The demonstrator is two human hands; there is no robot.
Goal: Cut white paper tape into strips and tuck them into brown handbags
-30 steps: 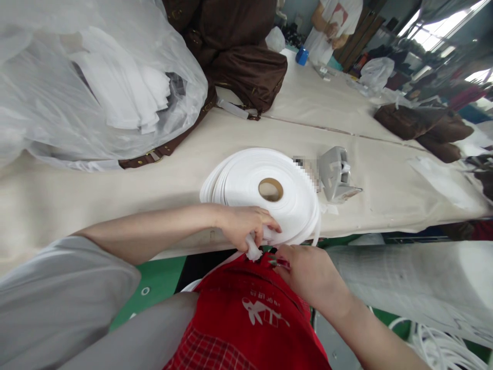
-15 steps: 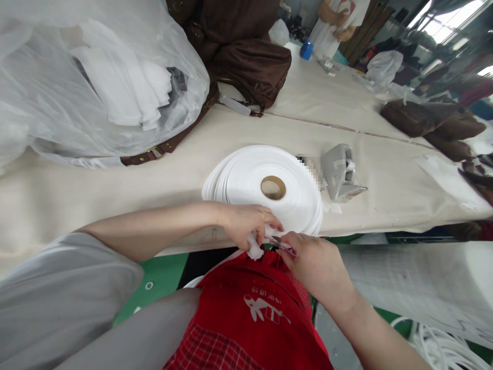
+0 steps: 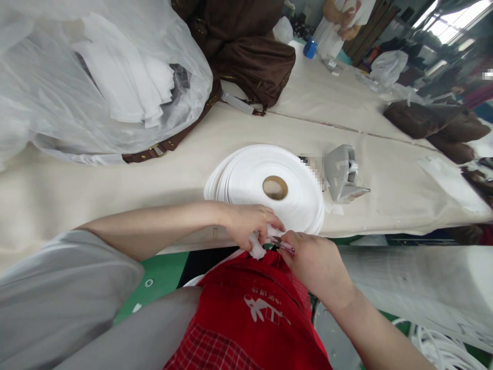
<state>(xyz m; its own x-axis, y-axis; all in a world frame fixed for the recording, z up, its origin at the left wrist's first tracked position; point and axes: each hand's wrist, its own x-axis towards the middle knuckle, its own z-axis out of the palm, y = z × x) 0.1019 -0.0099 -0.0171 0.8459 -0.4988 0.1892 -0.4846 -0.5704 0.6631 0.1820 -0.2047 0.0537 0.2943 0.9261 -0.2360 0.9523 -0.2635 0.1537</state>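
My left hand (image 3: 251,226) is closed on a crumpled piece of thin white material (image 3: 257,247), just in front of the table edge. Close beside it, my right hand (image 3: 316,261) grips small scissors (image 3: 284,245) with pink handles, their blades pointing left toward the left fingers. White material also shows around the blades, but my fingers hide part of it. Right behind both hands, a large roll of white strip (image 3: 246,167) lies flat on the table, with a brown cardboard core (image 3: 275,188) in its middle.
A grey tape dispenser (image 3: 341,174) stands right of the roll. At the left, a clear plastic bag (image 3: 34,92) holds white strips (image 3: 127,77). Brown bags (image 3: 254,67) lie behind it, others (image 3: 423,121) at the right. Another person (image 3: 342,25) stands across the table (image 3: 115,190).
The view has shifted slightly. Both hands stay almost where they were, with the scissors' blades turned a little beside the white material.
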